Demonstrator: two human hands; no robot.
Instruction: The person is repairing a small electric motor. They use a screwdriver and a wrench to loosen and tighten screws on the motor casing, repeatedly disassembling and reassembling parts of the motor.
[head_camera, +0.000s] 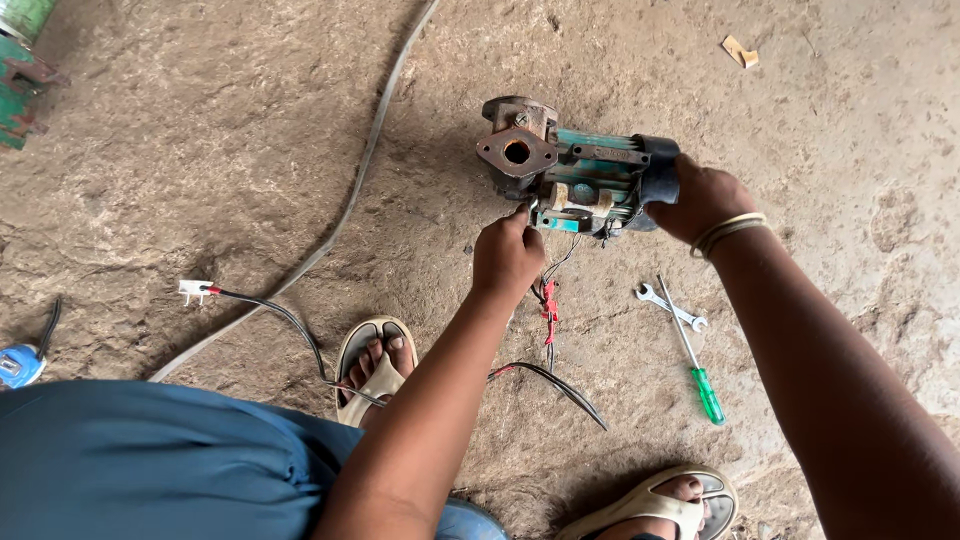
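One small teal-green metal water pump (575, 175) with rusty cast flanges sits just above the centre of the frame, lifted or tilted over the ground, and two bare hands work on it. The right hand (700, 200) is closed around the pump's black rounded end cap, gripping it firmly. The left hand (507, 255) is curled nearly shut at the pump's lower edge, its fingertips pinched on something small there (what exactly, I cannot tell). One diamond-shaped rusty flange faces the camera, with a round bore in the middle.

Thin wires hang below the pump, with one red connector piece (549, 312) on them, and a black cable (555, 382) curves away to the lower centre. Right of centre lie two tools, touching: one silver open-ended steel spanner (671, 306) and one screwdriver with a translucent green plastic handle (697, 366). At left, one white plug (193, 291) ends another black lead, and a flat grey strap (352, 195) runs diagonally up the frame.

Two feet in beige rubber sandals (376, 368) show at the bottom edge. The surface is rough, mottled brown concrete or packed earth, dusty and uneven.
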